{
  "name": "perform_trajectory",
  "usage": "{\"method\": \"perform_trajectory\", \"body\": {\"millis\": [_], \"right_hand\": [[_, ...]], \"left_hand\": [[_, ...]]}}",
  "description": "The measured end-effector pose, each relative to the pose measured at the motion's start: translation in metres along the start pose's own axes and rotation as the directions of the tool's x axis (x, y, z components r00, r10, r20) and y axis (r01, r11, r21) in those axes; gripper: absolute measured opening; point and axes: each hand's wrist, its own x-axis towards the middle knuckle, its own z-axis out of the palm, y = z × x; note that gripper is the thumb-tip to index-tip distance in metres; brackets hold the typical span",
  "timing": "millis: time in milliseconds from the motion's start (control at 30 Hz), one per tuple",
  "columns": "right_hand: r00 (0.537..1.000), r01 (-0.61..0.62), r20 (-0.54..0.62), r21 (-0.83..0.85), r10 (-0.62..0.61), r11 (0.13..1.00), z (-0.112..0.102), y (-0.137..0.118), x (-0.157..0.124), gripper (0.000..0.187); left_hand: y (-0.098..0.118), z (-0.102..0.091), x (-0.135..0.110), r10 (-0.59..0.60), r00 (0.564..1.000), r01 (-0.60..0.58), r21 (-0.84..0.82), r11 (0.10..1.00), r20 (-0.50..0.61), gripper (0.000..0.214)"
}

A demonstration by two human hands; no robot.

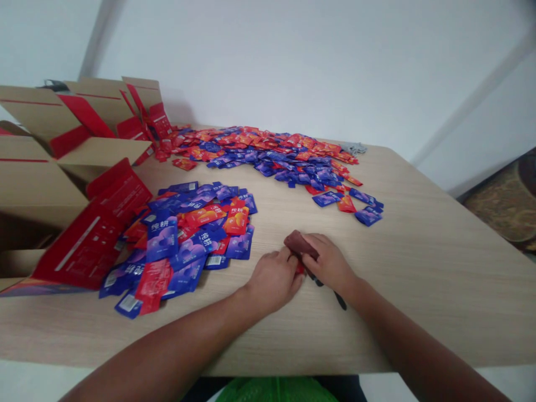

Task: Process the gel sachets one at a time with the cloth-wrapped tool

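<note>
Cartons (104, 229) stand open at the left edge of the worktop (422, 245), packets (161, 237) heaped alongside, likely for reach; toward the front edge, the left hand (274, 282), grip unclear, curls by a red piece (300, 268), perhaps bracing the brown object (298, 243) the right hand (330, 262) clasps

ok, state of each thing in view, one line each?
cardboard boxes: open, flaps spread
near packet pile: heaped loosely, overlapping
far packet heap: spread in a long band
right-side packets: strewn at the heap's end
brown item: held, partly covered
left hand: fingers curled, grip unclear
right hand: closed on brown item
</note>
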Motion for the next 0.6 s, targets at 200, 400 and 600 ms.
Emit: {"method": "perform_trajectory", "body": {"millis": [200,400,600], "right_hand": [[0.998,-0.007,0.056,-0.094,0.013,0.996,0.006,0.014,0.023,0.049],[0.999,-0.033,0.031,-0.126,0.037,0.992,0.009,0.026,0.050,0.049],[0.996,-0.085,-0.021,-0.163,0.082,0.983,0.015,0.035,0.070,0.044]], "left_hand": [[0.000,0.003,0.003,-0.011,1.000,0.011,-0.004,1.000,0.007,0.036],[0.000,0.000,0.007,-0.021,0.999,0.021,-0.005,1.000,0.032,0.039],[0.000,-0.002,0.010,-0.028,0.999,0.027,0.011,1.000,0.038,0.040]]}}
